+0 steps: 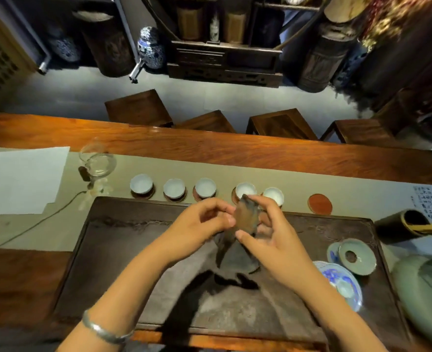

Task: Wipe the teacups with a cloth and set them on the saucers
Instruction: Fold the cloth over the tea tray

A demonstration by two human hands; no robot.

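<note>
Both my hands hold a brown-grey cloth [245, 219] above the dark tea tray [123, 240]. My left hand [204, 222] pinches its left side and my right hand [270, 232] grips its right side; whether a cup is wrapped inside is hidden. Beyond the tray, several pale teacups stand in a row on round saucers, from the leftmost cup [141, 183] to the rightmost cup [273, 195], partly behind my right fingers. A red-brown saucer [319, 204] lies bare at the right end of the row.
A glass pitcher [97, 161] and white paper [19, 179] sit at the left of the runner. A celadon lid [357, 256], a blue-and-white dish [341, 283] and a green vessel [423, 293] crowd the tray's right side. Wooden stools [281, 124] stand behind the table.
</note>
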